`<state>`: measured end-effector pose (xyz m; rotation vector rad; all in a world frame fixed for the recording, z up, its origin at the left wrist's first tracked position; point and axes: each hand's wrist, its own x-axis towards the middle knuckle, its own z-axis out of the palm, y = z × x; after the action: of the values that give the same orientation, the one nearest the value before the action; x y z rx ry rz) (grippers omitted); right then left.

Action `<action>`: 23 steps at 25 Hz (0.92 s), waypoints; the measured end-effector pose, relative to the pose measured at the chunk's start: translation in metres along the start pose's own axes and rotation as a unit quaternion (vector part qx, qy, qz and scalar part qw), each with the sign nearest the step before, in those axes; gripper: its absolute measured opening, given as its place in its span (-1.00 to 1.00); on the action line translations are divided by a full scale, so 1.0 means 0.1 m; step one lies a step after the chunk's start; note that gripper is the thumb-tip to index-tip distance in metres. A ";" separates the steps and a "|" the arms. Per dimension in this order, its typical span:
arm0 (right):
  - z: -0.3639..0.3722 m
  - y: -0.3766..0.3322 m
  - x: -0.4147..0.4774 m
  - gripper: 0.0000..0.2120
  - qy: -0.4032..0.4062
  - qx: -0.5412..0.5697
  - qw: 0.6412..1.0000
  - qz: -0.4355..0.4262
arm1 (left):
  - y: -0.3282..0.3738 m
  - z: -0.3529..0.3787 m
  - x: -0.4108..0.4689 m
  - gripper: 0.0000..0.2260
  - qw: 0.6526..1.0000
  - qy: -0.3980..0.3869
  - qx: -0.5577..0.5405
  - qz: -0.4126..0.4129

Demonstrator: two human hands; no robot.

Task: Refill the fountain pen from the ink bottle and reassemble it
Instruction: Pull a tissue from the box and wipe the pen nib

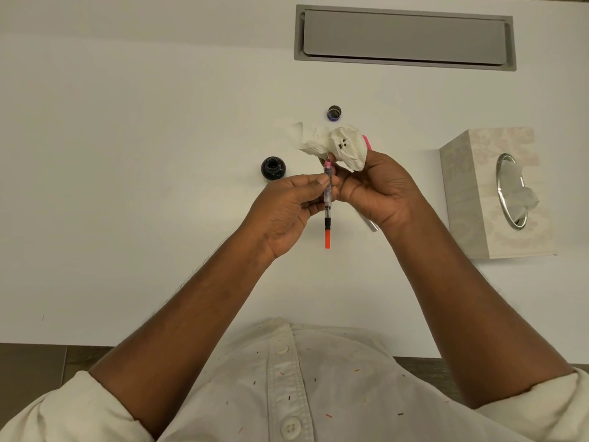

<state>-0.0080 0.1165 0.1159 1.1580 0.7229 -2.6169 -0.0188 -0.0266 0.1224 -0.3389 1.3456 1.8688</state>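
- Pinching the clear fountain-pen section with its orange-knobbed converter (327, 199), the left hand (287, 212) is closing thumb and fingertips on its middle, holding it raised above the white table (127, 154).
- Gripping a crumpled white tissue spotted with ink (331, 143), the right hand (376, 189) is closing it around the pen's far tip.
- Sitting open just left of the hands is the dark glass ink bottle (273, 168); its cap (334, 113) is lying beyond the tissue.
- Standing well to the right is a pale patterned tissue box (471, 193).
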 end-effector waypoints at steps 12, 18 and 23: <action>0.01 0.04 -0.02 -0.76 -0.013 -0.049 0.999 -0.011 | 0.03 0.01 -0.02 -0.85 0.999 -0.020 0.016 0.019; 0.03 0.02 -0.05 -0.78 -0.025 -0.006 0.998 -0.060 | 0.03 0.01 -0.03 -0.85 0.999 -0.024 0.023 0.023; 0.06 0.06 -0.06 -0.86 -0.003 -0.057 0.992 -0.113 | 0.04 0.02 -0.03 -0.85 0.999 -0.018 0.027 0.027</action>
<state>-0.0055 0.1083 0.1218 1.0934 1.0429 -2.7144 -0.0193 -0.0269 0.1272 -0.2428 1.3899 1.8700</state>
